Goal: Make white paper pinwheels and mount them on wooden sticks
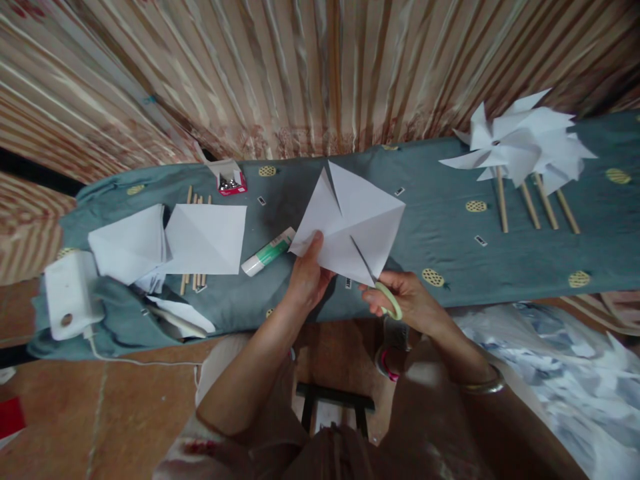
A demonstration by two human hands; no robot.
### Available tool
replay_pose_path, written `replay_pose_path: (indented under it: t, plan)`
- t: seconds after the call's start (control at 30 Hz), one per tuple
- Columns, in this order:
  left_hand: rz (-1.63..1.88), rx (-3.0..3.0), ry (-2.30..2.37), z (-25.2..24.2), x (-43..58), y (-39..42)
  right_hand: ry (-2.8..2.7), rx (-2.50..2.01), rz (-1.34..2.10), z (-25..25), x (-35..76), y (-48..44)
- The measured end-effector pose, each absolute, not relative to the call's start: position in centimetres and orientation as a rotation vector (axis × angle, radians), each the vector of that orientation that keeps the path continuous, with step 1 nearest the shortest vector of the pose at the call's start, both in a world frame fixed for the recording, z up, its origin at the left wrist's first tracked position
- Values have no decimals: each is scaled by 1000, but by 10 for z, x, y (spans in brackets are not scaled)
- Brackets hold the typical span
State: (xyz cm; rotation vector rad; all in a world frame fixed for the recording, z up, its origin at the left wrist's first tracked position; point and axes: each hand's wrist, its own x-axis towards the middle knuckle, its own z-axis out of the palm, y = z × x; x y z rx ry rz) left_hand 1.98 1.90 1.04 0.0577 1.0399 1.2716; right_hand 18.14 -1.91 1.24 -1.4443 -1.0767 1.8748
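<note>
Head view. The left hand point(307, 277) pinches the near-left part of a white paper sheet point(367, 227), thumb on top and fingers underneath. The right hand point(405, 297) holds a pair of scissors point(393, 299) by the pale green handle. The blade lies across the sheet, from its near corner toward the middle; how wide the blades stand apart cannot be told. A slit runs inward from the far corner. The sheet is over the middle of the table point(310, 333), near edge; contact with the cloth cannot be confirmed.

Container: one small red box point(236, 189), at the far edge, left of the sheet. The box is open, flap raised. Contents: shiny metal pieces point(229, 183), too small to identify.

Left of the sheet, a glue stick point(269, 252) lies at a slant. Farther left, a second sheet point(206, 237) rests across wooden sticks point(183, 283), beside a paper stack point(127, 243). A white plastic block point(73, 293) with a cable sits at the left end. At the far right, paper pinwheels point(520, 140) on sticks lie overlapping.
</note>
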Motion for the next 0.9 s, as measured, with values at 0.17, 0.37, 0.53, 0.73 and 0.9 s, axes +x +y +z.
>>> replay_pose_path:
  t: [0.17, 0.37, 0.53, 0.73, 0.9]
  plan:
    - [1273, 37, 1033, 11, 20, 18, -1104, -1467, 1863, 14, 181, -19]
    - [1271, 33, 1035, 13, 21, 20, -1121, -1481, 1864, 15, 181, -19]
    - [1271, 33, 1031, 15, 21, 20, -1113, -1473, 1870, 17, 180, -19]
    - [1289, 55, 1037, 13, 21, 19, -1076, -1477, 1894, 18, 179, -19]
    - [1291, 106, 1047, 10, 17, 22, -1129, -1430, 1925, 17, 185, -22]
